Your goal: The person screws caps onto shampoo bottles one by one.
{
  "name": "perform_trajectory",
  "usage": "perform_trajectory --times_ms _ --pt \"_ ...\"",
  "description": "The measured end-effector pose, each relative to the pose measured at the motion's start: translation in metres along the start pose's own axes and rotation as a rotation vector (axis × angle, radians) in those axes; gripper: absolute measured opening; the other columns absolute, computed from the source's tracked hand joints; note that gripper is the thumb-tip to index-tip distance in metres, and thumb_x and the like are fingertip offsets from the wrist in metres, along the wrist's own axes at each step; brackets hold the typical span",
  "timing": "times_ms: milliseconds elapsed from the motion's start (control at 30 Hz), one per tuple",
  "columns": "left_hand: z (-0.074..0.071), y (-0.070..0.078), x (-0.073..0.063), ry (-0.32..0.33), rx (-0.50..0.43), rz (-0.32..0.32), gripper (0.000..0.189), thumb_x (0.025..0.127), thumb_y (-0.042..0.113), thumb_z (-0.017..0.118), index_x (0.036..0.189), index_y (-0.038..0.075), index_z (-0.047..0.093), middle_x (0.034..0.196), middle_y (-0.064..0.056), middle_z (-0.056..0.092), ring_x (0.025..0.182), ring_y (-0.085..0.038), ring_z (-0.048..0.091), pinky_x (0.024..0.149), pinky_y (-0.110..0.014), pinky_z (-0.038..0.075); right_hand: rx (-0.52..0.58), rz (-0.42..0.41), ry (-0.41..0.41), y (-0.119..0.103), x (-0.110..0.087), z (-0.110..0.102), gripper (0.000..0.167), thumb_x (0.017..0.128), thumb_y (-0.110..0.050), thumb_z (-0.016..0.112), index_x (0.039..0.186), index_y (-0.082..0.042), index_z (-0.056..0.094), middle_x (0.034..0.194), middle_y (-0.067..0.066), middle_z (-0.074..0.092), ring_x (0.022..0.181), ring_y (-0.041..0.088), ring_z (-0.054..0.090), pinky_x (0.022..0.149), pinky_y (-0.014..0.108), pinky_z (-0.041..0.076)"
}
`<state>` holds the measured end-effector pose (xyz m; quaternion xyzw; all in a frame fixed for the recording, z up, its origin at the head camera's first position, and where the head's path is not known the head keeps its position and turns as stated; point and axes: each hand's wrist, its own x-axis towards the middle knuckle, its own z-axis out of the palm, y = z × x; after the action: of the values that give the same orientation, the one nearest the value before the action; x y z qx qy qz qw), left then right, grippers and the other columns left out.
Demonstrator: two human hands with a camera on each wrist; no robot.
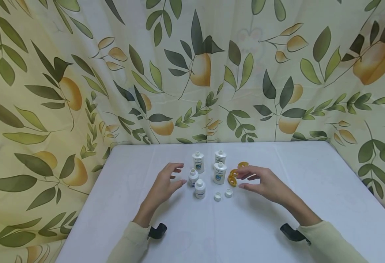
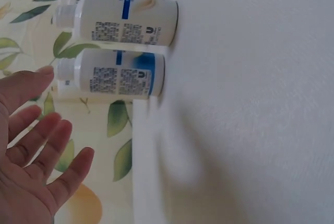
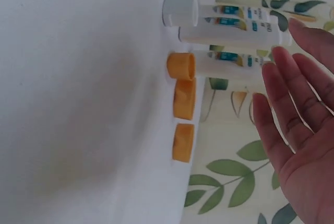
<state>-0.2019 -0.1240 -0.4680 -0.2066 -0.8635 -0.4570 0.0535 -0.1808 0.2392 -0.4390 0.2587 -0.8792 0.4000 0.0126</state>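
The left hand [image 1: 166, 184], its fingers loosely spread and holding nothing, is just beside two short white bottles [image 1: 200, 190]. Behind and to the right of these stand three taller labelled white bottles [image 1: 220, 174] (all five upright, their narrow necks bare). Two white screw caps [image 1: 217, 197] lie in front, on the white tabletop [image 1: 192, 233]; farther right, three orange caps [image 1: 232, 180] form a row. Near them hovers the right hand [image 1: 263, 180], fingers relaxed, gripping nothing.
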Motion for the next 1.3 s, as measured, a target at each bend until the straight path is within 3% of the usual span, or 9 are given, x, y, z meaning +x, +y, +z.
perform_trajectory --times_ms 233,433,600,833,1067,1300 --pt "0.012 -0.01 0.004 -0.035 -0.095 -0.028 0.055 0.086 0.001 0.079 0.136 0.007 0.056 0.135 -0.016 0.059 0.122 -0.028 0.06 0.099 -0.047 0.056 0.068 0.065 -0.071 0.008 0.001 0.009 0.041 0.086 -0.017 0.082 0.123 -0.006 0.068 0.112 0.009 0.073 0.102 0.033 0.069 0.09 0.049 0.059" --pt "0.021 -0.016 0.008 -0.057 -0.198 -0.065 0.054 0.087 0.001 0.078 0.136 0.001 0.055 0.135 -0.011 0.059 0.125 -0.031 0.058 0.102 -0.047 0.054 0.091 0.066 -0.112 0.013 0.002 0.018 0.043 0.086 -0.017 0.082 0.124 -0.004 0.068 0.115 0.01 0.072 0.103 0.029 0.068 0.09 0.045 0.059" --pt "0.026 -0.018 0.01 -0.079 -0.261 -0.112 0.052 0.089 0.003 0.077 0.136 0.004 0.055 0.135 -0.009 0.059 0.126 -0.03 0.058 0.104 -0.045 0.053 0.098 0.037 -0.109 0.016 0.002 0.025 0.042 0.085 -0.012 0.082 0.123 -0.002 0.068 0.113 0.01 0.072 0.1 0.025 0.068 0.087 0.04 0.06" --pt "0.03 -0.022 0.014 -0.102 -0.306 -0.192 0.049 0.089 0.006 0.078 0.133 0.01 0.056 0.133 -0.005 0.061 0.126 -0.024 0.058 0.104 -0.041 0.053 0.108 0.013 -0.112 0.021 0.004 0.032 0.041 0.083 -0.006 0.082 0.121 0.0 0.068 0.107 0.007 0.073 0.097 0.027 0.069 0.084 0.039 0.061" --pt "0.037 -0.027 0.017 -0.115 -0.387 -0.205 0.048 0.088 -0.001 0.076 0.131 0.004 0.057 0.129 -0.014 0.062 0.12 -0.031 0.062 0.099 -0.036 0.056 0.06 0.013 -0.127 0.024 0.005 0.036 0.04 0.083 -0.004 0.082 0.121 -0.002 0.068 0.107 0.005 0.073 0.096 0.024 0.069 0.084 0.039 0.061" --pt "0.042 -0.026 0.019 -0.13 -0.37 -0.247 0.049 0.088 -0.002 0.075 0.133 0.003 0.055 0.128 -0.016 0.062 0.117 -0.031 0.064 0.096 -0.032 0.057 0.008 0.008 -0.134 0.027 0.006 0.042 0.038 0.082 -0.003 0.082 0.119 -0.002 0.069 0.111 0.005 0.072 0.097 0.021 0.068 0.085 0.038 0.061"
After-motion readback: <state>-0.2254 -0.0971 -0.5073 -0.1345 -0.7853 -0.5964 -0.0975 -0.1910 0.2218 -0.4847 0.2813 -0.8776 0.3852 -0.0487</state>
